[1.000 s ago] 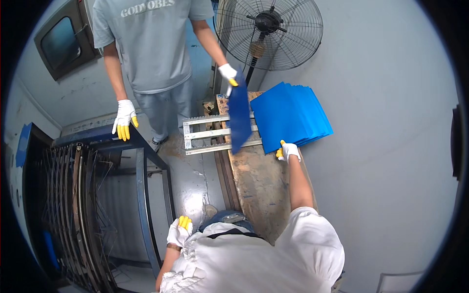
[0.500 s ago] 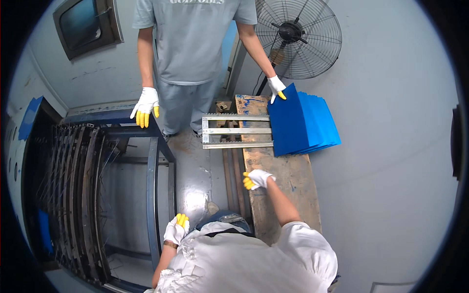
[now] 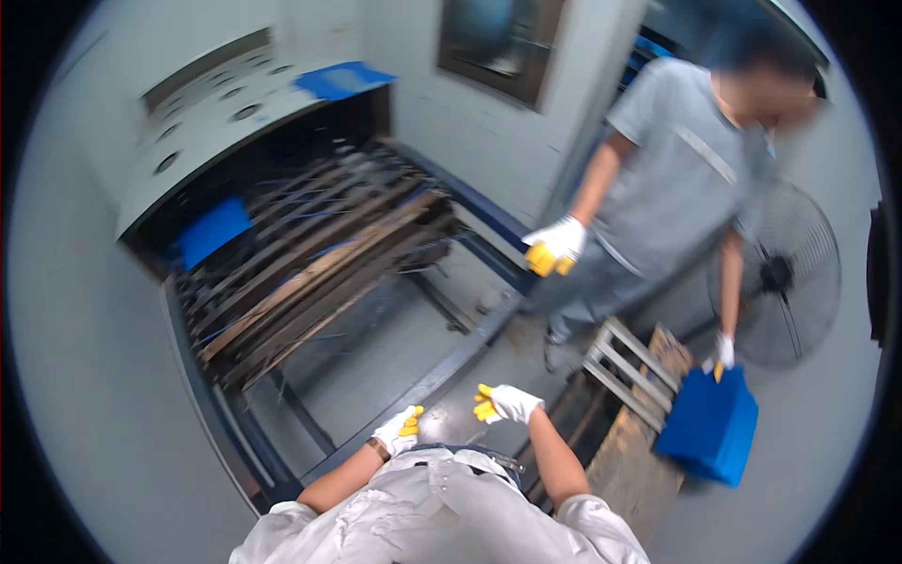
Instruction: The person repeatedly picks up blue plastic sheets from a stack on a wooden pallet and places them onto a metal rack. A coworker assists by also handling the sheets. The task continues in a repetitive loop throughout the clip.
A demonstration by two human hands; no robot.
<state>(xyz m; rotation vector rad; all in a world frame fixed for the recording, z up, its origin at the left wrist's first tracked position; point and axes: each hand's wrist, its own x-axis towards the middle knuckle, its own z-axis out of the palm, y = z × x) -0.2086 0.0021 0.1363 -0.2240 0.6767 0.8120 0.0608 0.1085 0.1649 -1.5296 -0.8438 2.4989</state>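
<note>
My left hand (image 3: 398, 431), in a white glove with yellow fingertips, hangs in front of my chest, fingers loosely curled, holding nothing. My right hand (image 3: 505, 403), gloved the same, is just to its right, also with nothing in it. Both hover above the blue steel frame rail (image 3: 413, 390) of a rack machine. A co-worker in a grey shirt (image 3: 672, 183) stands opposite; one of that person's gloved hands (image 3: 554, 247) hangs free, the other (image 3: 722, 353) touches a stack of blue sheets (image 3: 711, 425).
The machine holds slanted wooden and metal slats (image 3: 310, 273) under a white perforated cover (image 3: 225, 103). A wooden pallet (image 3: 628, 451) with a grey metal frame (image 3: 628, 368) lies to my right. A black floor fan (image 3: 787, 282) stands behind the co-worker.
The view has swung left toward the rack machine. My right hand has pulled back from the pallet to beside my left hand. The co-worker keeps a hand on the blue sheets.
</note>
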